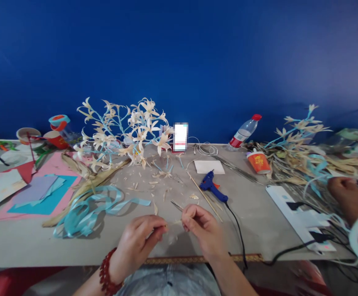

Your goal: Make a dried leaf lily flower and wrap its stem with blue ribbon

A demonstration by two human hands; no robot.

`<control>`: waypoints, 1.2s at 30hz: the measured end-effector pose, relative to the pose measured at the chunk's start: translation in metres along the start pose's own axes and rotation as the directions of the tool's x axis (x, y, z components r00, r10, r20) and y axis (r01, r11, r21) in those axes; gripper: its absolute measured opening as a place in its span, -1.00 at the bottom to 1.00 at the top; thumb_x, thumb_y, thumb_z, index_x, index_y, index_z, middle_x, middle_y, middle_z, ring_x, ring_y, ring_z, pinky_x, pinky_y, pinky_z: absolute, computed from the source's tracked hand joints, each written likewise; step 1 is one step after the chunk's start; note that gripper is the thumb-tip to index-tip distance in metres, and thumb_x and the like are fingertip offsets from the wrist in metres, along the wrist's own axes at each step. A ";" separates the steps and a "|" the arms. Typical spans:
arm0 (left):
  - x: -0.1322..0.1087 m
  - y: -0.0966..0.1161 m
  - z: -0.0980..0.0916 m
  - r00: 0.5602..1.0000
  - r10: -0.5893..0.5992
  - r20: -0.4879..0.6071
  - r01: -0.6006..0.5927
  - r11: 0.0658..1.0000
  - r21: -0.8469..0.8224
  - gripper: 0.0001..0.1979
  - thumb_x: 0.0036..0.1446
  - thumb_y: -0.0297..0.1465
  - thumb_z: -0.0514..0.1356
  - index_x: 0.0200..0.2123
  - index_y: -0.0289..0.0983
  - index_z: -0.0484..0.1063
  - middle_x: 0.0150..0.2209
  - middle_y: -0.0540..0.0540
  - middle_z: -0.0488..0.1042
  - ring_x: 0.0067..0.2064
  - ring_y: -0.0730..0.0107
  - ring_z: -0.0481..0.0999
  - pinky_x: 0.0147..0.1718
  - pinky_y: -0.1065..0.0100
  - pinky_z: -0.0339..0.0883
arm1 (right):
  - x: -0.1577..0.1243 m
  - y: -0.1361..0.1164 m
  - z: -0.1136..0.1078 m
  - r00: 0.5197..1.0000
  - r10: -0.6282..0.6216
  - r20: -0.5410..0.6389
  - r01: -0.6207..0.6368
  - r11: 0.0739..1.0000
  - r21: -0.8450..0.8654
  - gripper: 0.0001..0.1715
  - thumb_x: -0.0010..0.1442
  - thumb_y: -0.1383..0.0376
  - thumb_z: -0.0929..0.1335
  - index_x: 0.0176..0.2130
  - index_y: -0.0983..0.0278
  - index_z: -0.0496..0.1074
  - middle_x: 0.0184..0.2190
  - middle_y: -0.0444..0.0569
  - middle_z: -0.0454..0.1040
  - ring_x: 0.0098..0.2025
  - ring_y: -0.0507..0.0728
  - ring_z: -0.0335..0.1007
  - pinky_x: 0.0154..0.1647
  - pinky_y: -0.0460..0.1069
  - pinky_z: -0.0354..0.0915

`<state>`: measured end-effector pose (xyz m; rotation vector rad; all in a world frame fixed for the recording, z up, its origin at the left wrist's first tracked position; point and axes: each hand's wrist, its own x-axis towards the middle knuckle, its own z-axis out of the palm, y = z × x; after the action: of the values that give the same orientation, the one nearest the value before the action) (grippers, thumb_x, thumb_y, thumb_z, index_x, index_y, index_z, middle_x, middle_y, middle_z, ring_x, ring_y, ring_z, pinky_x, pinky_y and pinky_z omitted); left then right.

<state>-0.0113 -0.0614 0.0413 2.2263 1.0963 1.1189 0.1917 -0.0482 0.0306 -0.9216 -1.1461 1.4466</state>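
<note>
My left hand, with a red bead bracelet on its wrist, is closed in a pinch near the table's front edge. My right hand is pinched too, just to its right. Between them runs a thin pale straw strip, held at both ends. A thin dark pointed tool lies just beyond my right fingers; whether the hand holds it I cannot tell. Straw scraps are scattered on the grey table behind the hands.
A blue glue gun with a black cord lies right of centre. Pale blue ribbon coils at the left beside coloured paper. A straw flower branch, a phone, a bottle stand at the back. Another person's hand works at the right.
</note>
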 end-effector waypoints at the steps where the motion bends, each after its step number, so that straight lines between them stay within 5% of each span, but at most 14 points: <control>1: -0.001 0.000 0.001 1.000 -0.006 0.002 0.006 1.000 -0.005 -0.90 0.27 -0.47 0.14 -0.17 -0.20 0.41 -0.48 0.02 0.52 -0.42 0.43 0.53 -0.35 0.44 0.39 | 0.000 -0.001 -0.001 1.000 -0.003 -0.001 0.003 1.000 -0.014 -0.60 0.17 0.08 0.44 -0.53 0.24 0.33 -0.56 -0.17 0.27 -0.46 0.05 0.14 -0.44 -0.06 0.08; 14: 0.009 0.009 0.006 0.992 0.036 -0.117 -0.031 0.999 0.043 -0.88 0.16 -0.54 0.21 -0.27 -0.22 0.44 -0.43 -0.01 0.58 -0.40 0.42 0.57 -0.33 0.44 0.44 | -0.001 0.005 -0.001 0.997 -0.049 -0.067 0.051 0.998 0.037 -0.63 0.17 0.14 0.45 -0.52 0.25 0.33 -0.55 -0.18 0.26 -0.47 0.03 0.15 -0.45 -0.07 0.08; 18: 0.009 0.011 0.011 0.970 -0.199 -0.138 0.163 0.958 -0.235 -0.88 0.20 -0.53 0.16 -0.37 -0.24 0.41 -0.54 0.02 0.53 -0.59 0.50 0.49 -0.55 0.49 0.39 | 0.000 0.008 0.003 0.999 -0.013 -0.047 0.015 0.999 0.042 -0.61 0.17 0.10 0.44 -0.53 0.24 0.33 -0.57 -0.18 0.27 -0.51 0.03 0.16 -0.48 -0.07 0.11; 21: 0.009 0.010 0.014 0.935 -0.340 -0.105 0.270 0.870 -0.412 -0.88 0.25 -0.46 0.14 -0.35 -0.26 0.42 -0.55 0.02 0.52 -0.64 0.51 0.47 -0.62 0.50 0.36 | 0.001 -0.001 0.000 0.995 -0.097 0.006 0.096 0.974 -0.204 -0.75 0.24 0.16 0.39 -0.43 0.23 0.45 -0.50 -0.10 0.40 -0.44 0.09 0.29 -0.40 -0.03 0.23; 23: 0.010 0.009 0.013 0.946 -0.305 -0.107 0.255 0.907 -0.335 -0.92 0.22 -0.45 0.20 -0.35 -0.26 0.47 -0.54 0.02 0.54 -0.59 0.49 0.50 -0.54 0.48 0.40 | 0.000 -0.011 -0.003 0.958 -0.283 0.052 0.274 0.843 -0.463 -0.86 0.26 0.26 0.37 -0.17 0.18 0.52 -0.23 0.02 0.51 -0.22 0.18 0.39 -0.18 0.05 0.29; 25: 0.012 0.010 0.012 0.966 -0.238 -0.100 0.211 0.951 -0.227 -0.95 0.19 -0.45 0.24 -0.33 -0.24 0.50 -0.56 0.04 0.54 -0.54 0.47 0.53 -0.46 0.48 0.41 | -0.001 -0.021 -0.003 0.883 -0.432 0.183 0.441 0.632 -0.637 -0.70 0.24 0.36 0.37 -0.02 0.13 0.48 -0.05 0.04 0.50 -0.06 0.24 0.37 0.00 0.13 0.24; 28: 0.013 0.012 0.010 0.978 -0.184 -0.099 0.165 0.971 -0.176 -0.98 0.20 -0.45 0.24 -0.29 -0.23 0.48 -0.54 0.05 0.56 -0.51 0.48 0.55 -0.44 0.49 0.41 | -0.001 -0.028 0.000 0.805 -0.477 0.351 0.565 0.440 -0.698 -0.76 0.23 0.45 0.36 -0.14 0.15 0.49 -0.22 -0.03 0.56 -0.17 0.20 0.39 -0.08 0.13 0.25; 32: 0.012 0.010 0.010 0.982 -0.108 -0.153 0.095 0.992 -0.088 -0.89 0.20 -0.51 0.23 -0.20 -0.22 0.45 -0.43 0.01 0.60 -0.43 0.45 0.58 -0.37 0.45 0.43 | -0.001 -0.025 0.005 0.798 -0.516 0.312 0.562 0.449 -0.695 -0.85 0.22 0.47 0.35 -0.28 0.21 0.43 -0.34 -0.04 0.53 -0.26 0.17 0.37 -0.18 0.11 0.26; 36: 0.013 0.006 0.010 0.981 0.085 -0.176 -0.080 0.996 0.038 -0.74 0.16 -0.63 0.22 -0.14 -0.20 0.45 -0.31 -0.02 0.61 -0.26 0.39 0.59 -0.05 0.23 0.39 | -0.002 -0.021 0.008 0.798 -0.556 0.232 0.547 0.506 -0.667 -0.85 0.21 0.47 0.33 -0.33 0.23 0.38 -0.35 -0.03 0.49 -0.28 0.15 0.37 -0.19 0.11 0.26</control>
<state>0.0043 -0.0544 0.0456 2.2487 1.1065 1.3673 0.1893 -0.0509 0.0530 -0.9243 -1.8488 0.4225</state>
